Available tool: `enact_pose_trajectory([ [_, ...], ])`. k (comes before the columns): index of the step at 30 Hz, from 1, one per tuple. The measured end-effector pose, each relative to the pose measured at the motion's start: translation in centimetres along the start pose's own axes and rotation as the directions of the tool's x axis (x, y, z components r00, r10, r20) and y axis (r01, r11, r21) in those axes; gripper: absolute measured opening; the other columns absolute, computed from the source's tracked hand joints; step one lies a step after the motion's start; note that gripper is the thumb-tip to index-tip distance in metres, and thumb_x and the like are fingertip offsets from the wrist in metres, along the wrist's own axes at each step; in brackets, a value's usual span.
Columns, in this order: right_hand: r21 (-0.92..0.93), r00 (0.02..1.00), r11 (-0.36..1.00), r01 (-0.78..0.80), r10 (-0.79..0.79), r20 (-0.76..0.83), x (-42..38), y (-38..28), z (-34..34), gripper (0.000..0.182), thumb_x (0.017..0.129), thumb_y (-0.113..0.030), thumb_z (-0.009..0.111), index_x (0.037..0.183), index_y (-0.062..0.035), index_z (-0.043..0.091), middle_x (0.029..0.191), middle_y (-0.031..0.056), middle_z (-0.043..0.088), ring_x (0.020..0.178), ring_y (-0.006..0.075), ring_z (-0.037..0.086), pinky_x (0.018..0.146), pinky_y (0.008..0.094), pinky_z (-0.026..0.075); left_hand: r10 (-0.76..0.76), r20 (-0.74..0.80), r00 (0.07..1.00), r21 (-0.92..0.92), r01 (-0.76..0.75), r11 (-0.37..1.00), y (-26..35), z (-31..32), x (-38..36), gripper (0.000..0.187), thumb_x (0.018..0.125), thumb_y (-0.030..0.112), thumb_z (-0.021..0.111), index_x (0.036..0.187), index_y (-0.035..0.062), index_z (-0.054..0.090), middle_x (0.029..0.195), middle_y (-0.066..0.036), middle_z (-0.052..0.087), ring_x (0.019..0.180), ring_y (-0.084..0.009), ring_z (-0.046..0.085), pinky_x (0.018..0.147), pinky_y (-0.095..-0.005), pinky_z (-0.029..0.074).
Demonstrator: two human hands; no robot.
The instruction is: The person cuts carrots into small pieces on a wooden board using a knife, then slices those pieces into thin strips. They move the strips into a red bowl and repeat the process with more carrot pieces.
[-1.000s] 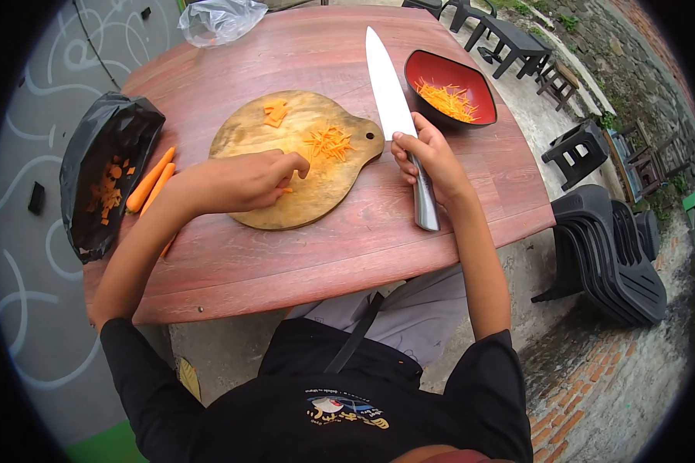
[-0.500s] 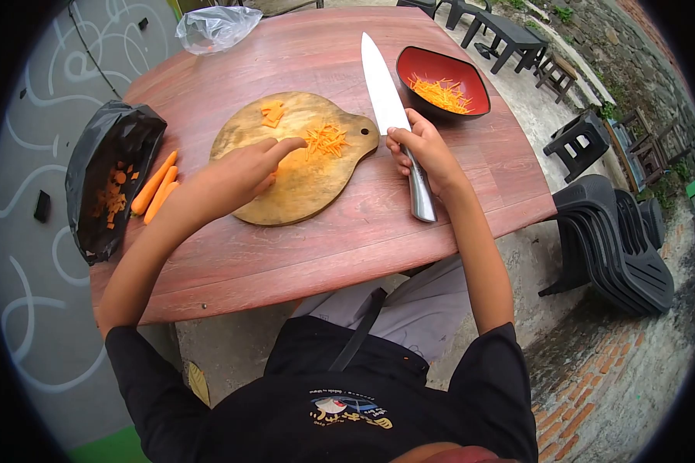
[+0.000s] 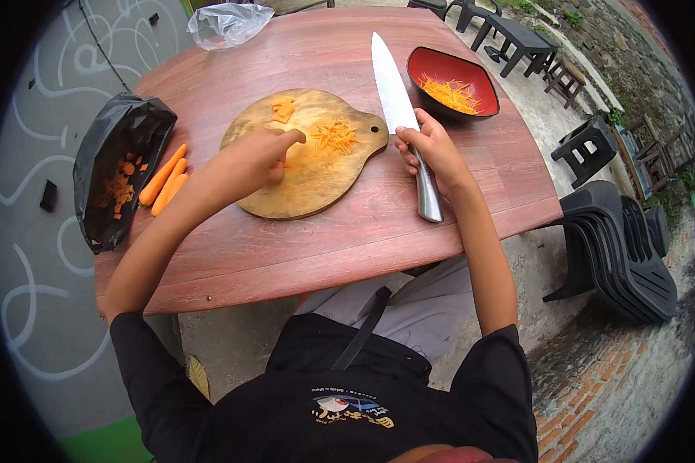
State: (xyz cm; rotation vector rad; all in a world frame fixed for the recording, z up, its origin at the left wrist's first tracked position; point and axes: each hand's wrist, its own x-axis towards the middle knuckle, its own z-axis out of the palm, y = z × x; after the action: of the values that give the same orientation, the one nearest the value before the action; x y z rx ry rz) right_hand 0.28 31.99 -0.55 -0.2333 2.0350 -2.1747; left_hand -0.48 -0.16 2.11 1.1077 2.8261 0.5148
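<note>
My right hand (image 3: 432, 154) is wrapped around the handle of a large kitchen knife (image 3: 394, 89), whose broad blade points away from me, beside the red bowl. Over the left part of the round wooden cutting board (image 3: 309, 193) hovers my left hand (image 3: 256, 163), its index finger stretched out and its thumb apart, with nothing visibly held. Just right of those fingers lies a small heap of carrot strips (image 3: 337, 137). Thin carrot slices (image 3: 283, 109) rest at the board's far side. A tiny orange bit shows by the left fingertips.
A red bowl (image 3: 454, 86) with carrot shreds stands at the right. At the left are whole peeled carrots (image 3: 162, 179) and a black plastic bag (image 3: 104, 174) with carrot scraps. A clear plastic bag (image 3: 230, 26) lies on the far edge. Stacked chairs (image 3: 622, 247) stand right of the table.
My left hand has drawn back slightly from the carrot strips and its fingers have curled a little. The right hand keeps the knife in place; the whole view has shifted slightly.
</note>
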Motion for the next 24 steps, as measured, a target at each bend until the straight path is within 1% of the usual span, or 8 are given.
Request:
enact_pose_trajectory([
  [2, -0.003, 1.0, 1.0, -0.001, 0.001, 0.002, 0.0, 0.1, -0.1, 0.02, 0.098, -0.013, 0.061, 0.11, -0.0061, 0.048, 0.074, -0.0009, 0.056, 0.051, 0.0043, 0.048, 0.044, 0.0227, 0.043, 0.16, -0.143, 0.977, 0.136, -0.14, 0.981, -0.2, 0.5, 1.1, 0.042, 0.084, -0.002, 0.06, 0.126, 0.0032, 0.062, 0.087, -0.014, 0.064, 0.08, -0.028, 0.064, 0.073, -0.0402, 0.05],
  [3, -0.002, 1.0, 1.0, -0.001, 0.001, -0.001, 0.0, 0.1, -0.1, 0.02, 0.098, -0.013, 0.062, 0.11, -0.006, 0.048, 0.074, -0.0009, 0.055, 0.051, 0.0043, 0.048, 0.044, 0.0229, 0.043, 0.161, -0.145, 0.976, 0.136, -0.141, 0.981, -0.1, 0.4, 1.6, 0.042, 0.084, -0.002, 0.06, 0.126, 0.0032, 0.062, 0.087, -0.014, 0.064, 0.08, -0.028, 0.064, 0.073, -0.0402, 0.05],
  [5, -0.001, 1.0, 1.0, -0.003, 0.003, 0.0, 0.0, 0.1, -0.1, 0.02, 0.098, -0.013, 0.062, 0.11, -0.006, 0.048, 0.074, -0.0009, 0.055, 0.051, 0.0044, 0.048, 0.044, 0.0231, 0.043, 0.136, -0.053, 0.989, 0.003, -0.136, 0.991, 0.2, 0.1, 2.5, 0.038, 0.086, -0.001, 0.059, 0.124, 0.0025, 0.063, 0.09, -0.014, 0.064, 0.083, -0.0268, 0.064, 0.074, -0.04, 0.051],
  [9, 0.001, 1.0, 1.0, -0.014, 0.014, -0.013, 0.0, 0.2, -0.2, 0.02, 0.098, -0.013, 0.062, 0.111, -0.0063, 0.049, 0.074, -0.0012, 0.055, 0.052, 0.004, 0.047, 0.044, 0.0223, 0.043, 0.097, -0.052, 0.994, -0.022, -0.098, 0.995, 0.4, -0.6, 2.4, 0.034, 0.089, -0.001, 0.057, 0.122, 0.0002, 0.064, 0.091, -0.016, 0.066, 0.083, -0.0302, 0.064, 0.077, -0.0404, 0.051],
  [11, 0.007, 1.0, 1.0, -0.01, 0.01, -0.013, 0.0, 0.3, 0.0, 0.02, 0.098, -0.013, 0.063, 0.112, -0.0066, 0.05, 0.075, -0.0015, 0.056, 0.052, 0.0035, 0.046, 0.045, 0.0215, 0.041, 0.184, -0.217, 0.959, -0.108, -0.211, 0.971, -0.4, -0.5, 2.4, 0.03, 0.093, 0.002, 0.06, 0.123, 0.0016, 0.064, 0.091, -0.015, 0.069, 0.085, -0.0274, 0.067, 0.077, -0.0384, 0.052],
  [14, -0.037, 1.0, 0.999, 0.01, -0.01, -0.004, 0.1, 0.5, 0.1, 0.02, 0.098, -0.014, 0.063, 0.111, -0.0061, 0.05, 0.075, -0.0013, 0.056, 0.051, 0.0031, 0.046, 0.044, 0.0216, 0.041, 0.157, -0.306, 0.939, -0.225, -0.232, 0.946, -0.4, 0.0, 3.2, 0.03, 0.096, 0.002, 0.063, 0.126, 0.0047, 0.064, 0.09, -0.01, 0.068, 0.084, -0.0207, 0.068, 0.076, -0.0338, 0.055],
  [20, -0.023, 0.986, 0.995, 0.098, -0.1, -0.129, 0.1, 0.6, 0.6, 0.016, 0.097, -0.013, 0.062, 0.106, -0.0076, 0.049, 0.074, 0.0, 0.056, 0.051, 0.0055, 0.048, 0.045, 0.0226, 0.042, 0.161, -0.328, 0.931, -0.257, -0.252, 0.933, 0.1, 0.8, 6.4, 0.037, 0.093, 0.002, 0.068, 0.13, 0.0077, 0.064, 0.075, -0.007, 0.068, 0.08, -0.0168, 0.069, 0.072, -0.0318, 0.054],
  [24, 0.017, 0.98, 0.996, 0.085, -0.081, -0.181, 0.2, 0.7, 0.6, 0.016, 0.097, -0.013, 0.062, 0.105, -0.0083, 0.049, 0.074, -0.0003, 0.055, 0.052, 0.0058, 0.047, 0.046, 0.0236, 0.042, 0.124, -0.256, 0.959, -0.218, -0.182, 0.959, 0.7, 0.2, 6.1, 0.039, 0.091, 0.002, 0.069, 0.129, 0.0079, 0.064, 0.085, -0.008, 0.073, 0.082, -0.0159, 0.069, 0.071, -0.0311, 0.054],
])
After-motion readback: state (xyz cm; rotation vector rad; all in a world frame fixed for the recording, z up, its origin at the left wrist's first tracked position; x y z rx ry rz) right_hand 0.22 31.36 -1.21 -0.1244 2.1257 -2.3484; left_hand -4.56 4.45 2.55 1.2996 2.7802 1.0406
